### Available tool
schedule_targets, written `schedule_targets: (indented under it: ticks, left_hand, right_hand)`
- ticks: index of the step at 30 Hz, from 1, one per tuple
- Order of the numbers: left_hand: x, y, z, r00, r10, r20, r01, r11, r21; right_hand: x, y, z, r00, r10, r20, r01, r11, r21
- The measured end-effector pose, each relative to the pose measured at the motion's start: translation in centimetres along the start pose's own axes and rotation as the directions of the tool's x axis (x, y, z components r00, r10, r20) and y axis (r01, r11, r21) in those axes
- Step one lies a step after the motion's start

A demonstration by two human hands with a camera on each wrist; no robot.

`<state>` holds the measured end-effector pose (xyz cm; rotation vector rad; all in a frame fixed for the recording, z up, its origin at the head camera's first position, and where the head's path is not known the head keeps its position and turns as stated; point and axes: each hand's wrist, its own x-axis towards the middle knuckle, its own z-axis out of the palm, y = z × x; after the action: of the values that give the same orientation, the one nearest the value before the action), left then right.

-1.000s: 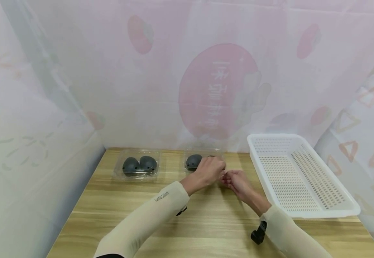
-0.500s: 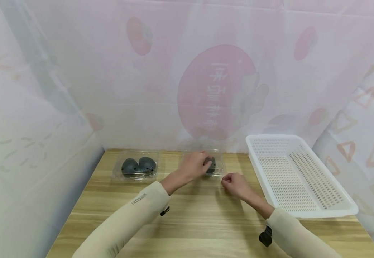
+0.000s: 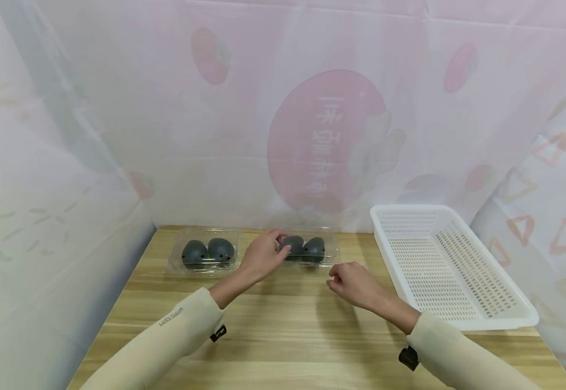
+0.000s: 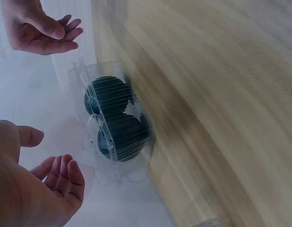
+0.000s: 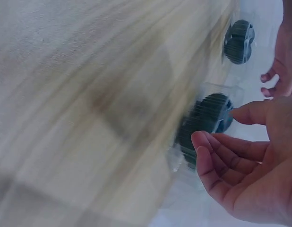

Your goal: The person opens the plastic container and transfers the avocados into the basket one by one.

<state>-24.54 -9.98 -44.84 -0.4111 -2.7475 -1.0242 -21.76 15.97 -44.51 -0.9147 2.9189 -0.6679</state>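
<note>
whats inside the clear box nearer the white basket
Two dark rounded pieces sit side by side. Anything under them is covered; in the head view, the left hand hides part of the clear box.

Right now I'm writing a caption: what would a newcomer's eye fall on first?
Probably the white basket on the table's right. Then the dark rounded objects, paired in two clear boxes toward the far edge. Left hand and right hand come next, near the right-hand box, both hands holding nothing.

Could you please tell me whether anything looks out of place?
Nothing stands out: the left container and right container sit upright on the table, each with two dark rounded objects; the white basket is upright.
</note>
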Motion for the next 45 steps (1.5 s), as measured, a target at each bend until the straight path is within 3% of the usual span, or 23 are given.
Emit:
schedule_targets:
  ticks: [4,10,20,24,26,28,34,43,45]
  left_hand:
    - [-0.8,-0.9,-0.5,0.999,-0.044,-0.025,0.042,0.995,-0.090]
    - [-1.7,-1.8,-0.7,0.995,-0.098,-0.019,0.094,0.988,-0.124]
    - [-3.0,-2.8,-0.7,0.985,-0.159,0.068,0.168,0.971,-0.168]
    - [-3.3,-3.0,-0.4,0.964,-0.239,0.117,0.259,0.942,-0.213]
    - [-3.4,-3.0,-0.2,0.943,-0.295,0.156,0.327,0.909,-0.260]
    - [-3.5,-3.1,0.0,0.916,-0.347,0.203,0.397,0.857,-0.329]
    - [-3.4,-3.1,0.4,0.844,-0.406,0.351,0.536,0.647,-0.542]
    - [-3.0,-3.6,0.9,0.791,-0.433,0.433,0.606,0.454,-0.654]
    - [-2.8,-3.8,0.9,0.778,-0.438,0.450,0.620,0.422,-0.662]
  right_hand:
    - [0.5,-0.8,-0.7,0.997,-0.078,-0.004,0.078,0.994,-0.070]
    - [1.4,-1.8,-1.2,0.985,-0.173,-0.011,0.168,0.969,-0.179]
    - [3.3,-2.5,-1.7,0.949,-0.315,-0.012,0.299,0.912,-0.281]
    - [4.2,-2.6,-1.5,0.939,-0.344,-0.016,0.322,0.893,-0.315]
    - [4.6,-2.5,-1.3,0.935,-0.354,-0.020,0.330,0.889,-0.316]
    - [5.0,-2.4,-1.0,0.930,-0.368,-0.021,0.342,0.883,-0.320]
    - [6.2,-2.4,0.1,0.917,-0.397,-0.030,0.366,0.871,-0.328]
    - [7.3,-2.6,1.6,0.917,-0.399,-0.020,0.370,0.865,-0.340]
    - [7.5,-2.7,1.9,0.918,-0.396,-0.010,0.370,0.866,-0.337]
